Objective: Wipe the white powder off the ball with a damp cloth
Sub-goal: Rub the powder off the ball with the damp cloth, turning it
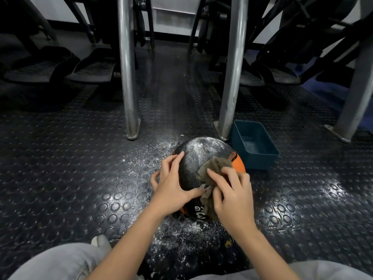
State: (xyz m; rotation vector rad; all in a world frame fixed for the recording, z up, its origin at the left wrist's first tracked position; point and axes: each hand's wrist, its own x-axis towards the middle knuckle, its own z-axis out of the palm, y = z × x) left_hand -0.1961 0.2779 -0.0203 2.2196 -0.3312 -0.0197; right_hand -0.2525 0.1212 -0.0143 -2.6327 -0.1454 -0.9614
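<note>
1. The ball (199, 158), black with orange panels, sits on the floor straight in front of the person. White powder (198, 145) still dusts its top and far side.
2. A crumpled brownish cloth (216, 164) lies on the ball's right side and hangs down its near face.
3. The right hand (232, 195) is on the ball's near right. Its fingers are bent and bunched on the cloth, pressing it against the ball.
4. The left hand (171, 182) lies on the ball's left side, fingers spread apart and flat on the surface. The thumb reaches across to the near edge of the cloth.
5. More loose powder (181, 235) is scattered on the floor to the left of the ball and on its near side.
6. A blue tub (262, 161) stands just beside the ball, to its far right. Its bottom glints.
7. The floor (80, 178) under the ball is dark rubber with round studs.
8. 2 metal posts (127, 77) rise beyond the ball, 1 to its far left and 1 just behind it next to the tub.
9. Black pedals (92, 69) of gym machines show well beyond the ball.
10. Grey trouser legs (60, 261) fill the near edge, on the person's side of the ball.
</note>
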